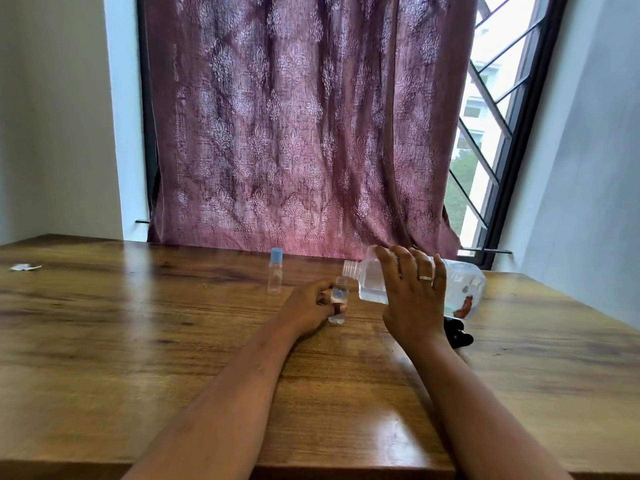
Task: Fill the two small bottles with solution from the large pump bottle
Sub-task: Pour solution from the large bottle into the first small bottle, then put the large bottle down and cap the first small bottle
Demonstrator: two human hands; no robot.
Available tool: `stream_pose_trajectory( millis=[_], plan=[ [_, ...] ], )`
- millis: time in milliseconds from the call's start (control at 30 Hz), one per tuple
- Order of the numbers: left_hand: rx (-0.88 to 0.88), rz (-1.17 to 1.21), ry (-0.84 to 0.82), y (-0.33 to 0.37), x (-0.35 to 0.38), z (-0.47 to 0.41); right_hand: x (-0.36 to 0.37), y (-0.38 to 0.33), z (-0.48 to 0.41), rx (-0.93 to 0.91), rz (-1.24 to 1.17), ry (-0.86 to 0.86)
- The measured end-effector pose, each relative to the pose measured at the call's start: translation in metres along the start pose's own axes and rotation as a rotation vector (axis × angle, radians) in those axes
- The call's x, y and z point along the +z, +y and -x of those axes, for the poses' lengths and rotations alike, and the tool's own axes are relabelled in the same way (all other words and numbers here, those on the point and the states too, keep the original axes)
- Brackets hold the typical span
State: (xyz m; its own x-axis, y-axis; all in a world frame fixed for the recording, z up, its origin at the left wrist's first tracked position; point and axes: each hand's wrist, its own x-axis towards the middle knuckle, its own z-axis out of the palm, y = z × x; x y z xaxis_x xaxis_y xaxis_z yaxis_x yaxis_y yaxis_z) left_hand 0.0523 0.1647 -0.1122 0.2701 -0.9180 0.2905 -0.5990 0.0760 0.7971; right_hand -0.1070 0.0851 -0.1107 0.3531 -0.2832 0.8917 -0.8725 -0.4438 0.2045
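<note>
Head view: right hand (414,292) grips tilted large clear plastic bottle (370,282), its open neck just above uncapped small clear bottle (337,303) pinched by left hand (308,306) on wooden table (173,341).

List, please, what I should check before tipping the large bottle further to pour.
1. Small bottle uncapped and upright on the table: ok.
2. Left hand holds it steady: ok.
3. Large bottle has its pump off and neck open: ok.
4. Right hand grips the large bottle firmly: ok.
5. Neck lined up over the small bottle's mouth: cannot tell from this one view.
6. Second small bottle opened: not ok, its blue cap is on.
</note>
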Motion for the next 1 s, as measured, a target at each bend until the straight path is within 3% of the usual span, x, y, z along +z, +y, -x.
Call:
stream_pose_trajectory(
  millis=[133,467,700,1000],
  plan=[
    [0.016,0.002,0.0,0.002,-0.001,0.002,-0.006,-0.002,-0.003,0.061,-0.093,0.007],
    [0.02,-0.005,-0.009,0.0,0.0,-0.001,-0.015,0.0,-0.023,0.531,-0.693,0.082],
    [0.025,-0.025,-0.03,-0.007,0.0,-0.008,0.008,0.014,-0.024,0.721,-1.069,-0.049],
    [0.06,-0.096,-0.032,-0.008,0.001,-0.007,0.018,0.038,-0.023,0.709,-1.176,-0.19]
  ],
)
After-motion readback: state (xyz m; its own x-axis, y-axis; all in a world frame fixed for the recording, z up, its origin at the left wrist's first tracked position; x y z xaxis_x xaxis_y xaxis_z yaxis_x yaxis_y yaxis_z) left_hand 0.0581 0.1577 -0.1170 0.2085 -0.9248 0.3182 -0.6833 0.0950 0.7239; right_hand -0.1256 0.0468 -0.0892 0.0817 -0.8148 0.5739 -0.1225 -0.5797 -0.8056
